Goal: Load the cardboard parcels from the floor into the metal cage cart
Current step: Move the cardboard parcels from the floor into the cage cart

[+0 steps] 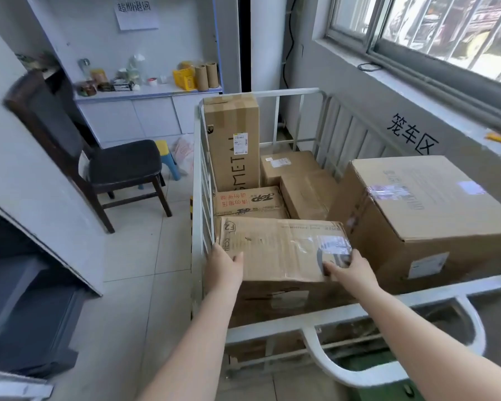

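- While both arms reach over the near rail of the white metal cage cart [359,309], the two hands keep a flat cardboard parcel [281,250] by its near corners, inside the cart.
- The left hand [224,263] is at the near left corner: its thumb lies on the top face and the palm is against the side; the other fingers are hidden, so I cannot tell how they lie.
- The right hand [349,269] rests on the near right corner, fingers quite straight and pressed on the top face next to a taped label.
- This parcel lies on another carton [284,302] in the near left part of the cart, close to the left bars.
- Behind it there is a low box with red print [249,202], and behind that a tall narrow box [233,140] stands upright in the far left corner.
- Two plain cartons [298,180] are in the far middle.
- A large taped box [428,212] fills the right side, touching the held parcel's right edge.
- Outside the cart, on the tiled floor at the left, stands a dark chair [107,160], with a small blue and yellow stool [168,160] just behind it.
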Action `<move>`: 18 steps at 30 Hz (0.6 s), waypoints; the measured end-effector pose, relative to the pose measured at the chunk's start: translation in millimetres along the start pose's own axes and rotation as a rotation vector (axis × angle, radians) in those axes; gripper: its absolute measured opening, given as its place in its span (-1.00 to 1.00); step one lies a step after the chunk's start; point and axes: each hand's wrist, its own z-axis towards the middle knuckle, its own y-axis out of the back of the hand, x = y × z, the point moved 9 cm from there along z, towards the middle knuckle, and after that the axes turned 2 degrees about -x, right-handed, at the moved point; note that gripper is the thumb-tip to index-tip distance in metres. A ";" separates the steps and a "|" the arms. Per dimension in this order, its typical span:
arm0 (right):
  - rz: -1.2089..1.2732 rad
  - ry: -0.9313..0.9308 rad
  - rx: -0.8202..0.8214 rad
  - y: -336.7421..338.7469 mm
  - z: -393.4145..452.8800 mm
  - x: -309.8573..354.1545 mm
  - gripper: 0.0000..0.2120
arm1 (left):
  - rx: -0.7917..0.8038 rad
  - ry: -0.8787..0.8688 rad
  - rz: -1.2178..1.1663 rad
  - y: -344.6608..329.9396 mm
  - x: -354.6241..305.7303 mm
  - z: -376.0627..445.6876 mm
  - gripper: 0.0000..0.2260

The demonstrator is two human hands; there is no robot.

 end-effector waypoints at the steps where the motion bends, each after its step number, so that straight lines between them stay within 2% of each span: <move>1: -0.064 -0.015 0.049 -10.6 0.9 -3.0 -0.37 | 0.046 0.065 0.030 -9.4 14.0 2.0 -0.65; 4: -0.264 0.040 0.168 -41.4 -4.2 2.1 -0.35 | 0.215 0.210 0.210 -36.7 50.7 1.5 -0.62; 9: -0.405 0.168 0.240 -72.7 -15.9 25.7 -0.41 | 0.219 0.239 0.320 -42.9 62.5 -9.7 -0.37; 11: -0.411 0.193 0.269 -73.7 -22.1 23.6 -0.45 | 0.188 0.162 0.316 -41.4 54.4 -15.3 -0.37; 13: -0.249 0.211 0.258 -61.0 -29.6 20.9 -0.51 | 0.131 0.035 0.302 -34.4 34.6 -28.1 -0.46; 18: 0.125 0.288 0.081 16.8 -64.7 -5.7 -0.63 | 0.066 -0.268 0.086 -45.6 -28.2 -106.3 -0.68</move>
